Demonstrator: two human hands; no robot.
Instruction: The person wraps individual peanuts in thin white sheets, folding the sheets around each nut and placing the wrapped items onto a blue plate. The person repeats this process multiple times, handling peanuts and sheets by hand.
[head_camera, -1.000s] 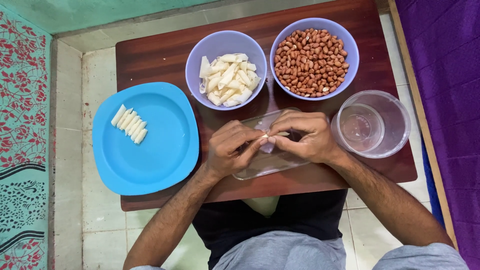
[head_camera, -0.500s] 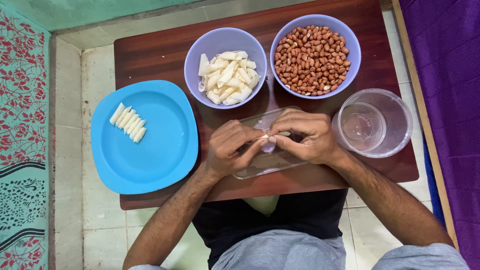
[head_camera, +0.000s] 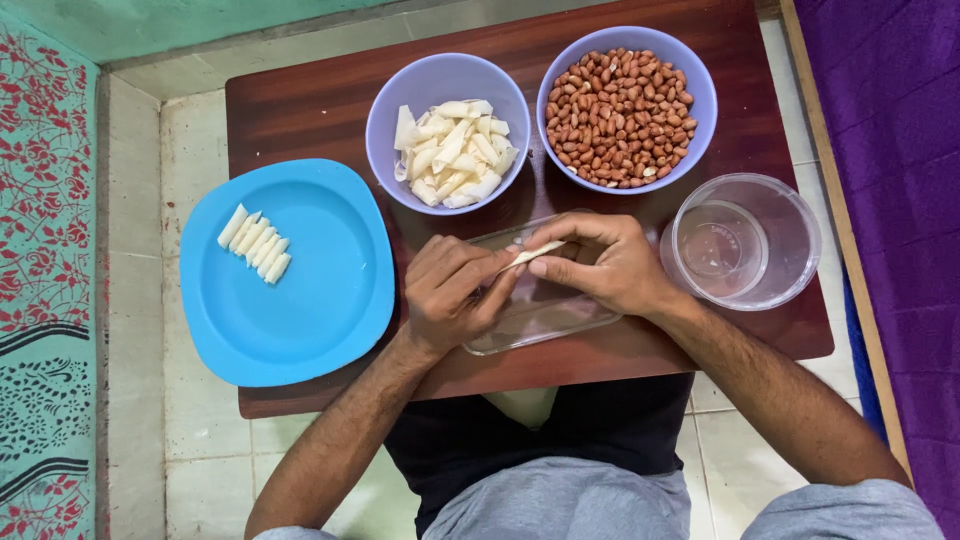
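Fingers: both sets pinched on 1 pale dough roll.
Left hand: grips its left end.
Right hand: grips its right end.
Roll's place: above a clear tray.
Around: 2 lilac bowls, blue plate with finished rolls.

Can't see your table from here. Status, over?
Both hands pinch one pale strip over the clear tray. Nothing in the way.

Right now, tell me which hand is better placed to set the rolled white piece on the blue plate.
Left. The left hand lies nearer the blue plate; the right hand pinches the white piece farther away.
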